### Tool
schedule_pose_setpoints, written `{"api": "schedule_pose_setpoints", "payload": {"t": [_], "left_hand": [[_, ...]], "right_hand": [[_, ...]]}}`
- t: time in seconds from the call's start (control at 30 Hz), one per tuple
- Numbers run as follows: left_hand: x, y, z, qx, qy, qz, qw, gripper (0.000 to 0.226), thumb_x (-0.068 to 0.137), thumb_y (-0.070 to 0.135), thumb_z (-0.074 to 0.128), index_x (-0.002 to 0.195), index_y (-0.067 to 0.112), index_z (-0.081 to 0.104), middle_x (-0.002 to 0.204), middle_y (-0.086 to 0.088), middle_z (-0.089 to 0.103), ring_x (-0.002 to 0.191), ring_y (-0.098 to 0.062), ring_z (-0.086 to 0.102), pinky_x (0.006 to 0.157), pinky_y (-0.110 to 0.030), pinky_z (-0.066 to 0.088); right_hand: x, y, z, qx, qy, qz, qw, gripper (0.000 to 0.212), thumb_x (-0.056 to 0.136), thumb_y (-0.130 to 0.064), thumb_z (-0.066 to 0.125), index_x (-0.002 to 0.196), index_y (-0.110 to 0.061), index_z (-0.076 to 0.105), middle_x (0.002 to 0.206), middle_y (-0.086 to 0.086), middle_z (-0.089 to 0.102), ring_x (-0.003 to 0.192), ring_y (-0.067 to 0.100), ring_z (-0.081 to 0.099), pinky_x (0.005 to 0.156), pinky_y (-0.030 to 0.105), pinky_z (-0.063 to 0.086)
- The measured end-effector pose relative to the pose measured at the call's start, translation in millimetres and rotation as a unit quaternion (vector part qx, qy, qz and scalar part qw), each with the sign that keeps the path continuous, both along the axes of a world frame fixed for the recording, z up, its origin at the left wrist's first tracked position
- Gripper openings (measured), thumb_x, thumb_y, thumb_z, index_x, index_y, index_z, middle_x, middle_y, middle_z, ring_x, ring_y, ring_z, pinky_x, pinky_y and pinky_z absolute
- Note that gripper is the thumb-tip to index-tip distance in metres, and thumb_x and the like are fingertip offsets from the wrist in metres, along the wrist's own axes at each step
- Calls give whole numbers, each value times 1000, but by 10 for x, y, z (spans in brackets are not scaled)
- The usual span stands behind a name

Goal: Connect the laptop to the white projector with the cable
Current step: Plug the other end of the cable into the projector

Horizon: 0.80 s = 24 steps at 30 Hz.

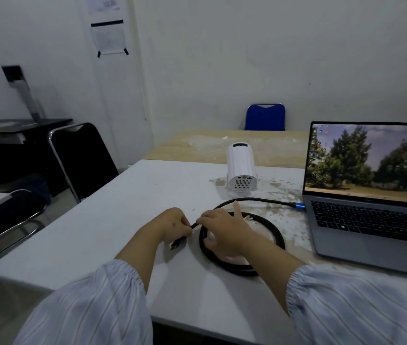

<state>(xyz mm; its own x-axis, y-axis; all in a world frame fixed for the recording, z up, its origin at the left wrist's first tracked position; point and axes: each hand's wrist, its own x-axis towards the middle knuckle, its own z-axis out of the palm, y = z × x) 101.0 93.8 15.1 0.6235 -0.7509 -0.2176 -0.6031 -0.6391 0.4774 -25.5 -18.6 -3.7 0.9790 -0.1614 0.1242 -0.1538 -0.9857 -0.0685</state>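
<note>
The left hand (172, 224) is closed around the free end of the black cable (274, 232), fingers curled tight, with the plug (178, 243) poking out below the fist toward the near side of the table (113, 220). The right hand (222, 232) lies just beside it, resting on the coil: thumb and fingers pinch the cable where it leaves the left fist, the index finger points up and away, and the other fingers spread loosely over the loops. How firmly the right hand grips cannot be told.

The coil lies flat on the table, between the hands and the laptop (371, 207). From the coil's far side one strand runs right to a blue connector (298, 206) seated in the laptop's left edge. The laptop stands open at the right, screen lit.

The projector (241, 168) stands beyond the coil, well apart from the hands, its vented back with ports facing the person. Bare tabletop lies between the coil and the projector, and more to the left of the hands up to the table's left edge, where a black chair (83, 158) stands. A blue chair (264, 118) stands by the far wall.
</note>
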Motion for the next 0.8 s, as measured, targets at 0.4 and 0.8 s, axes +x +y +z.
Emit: {"api": "schedule_pose_setpoints", "payload": {"t": [0.4,0.8], "left_hand": [[160,137,198,-86,58,-14,994,25,83,6,60,106,12,67,81,-12,67,67,-15,63,66,-28,53],[327,103,169,-182,70,-23,981,24,85,5,57,95,26,65,77,4,62,68,-6,61,63,-18,45]], "right_hand": [[96,-186,-13,49,-12,-104,993,51,90,-28,43,138,-21,28,148,-1,32,134,27,29,109,63,11],[156,-493,179,183,-57,-218,957,31,89,-27,52,112,-7,47,123,12,48,105,31,51,96,47,42]]}}
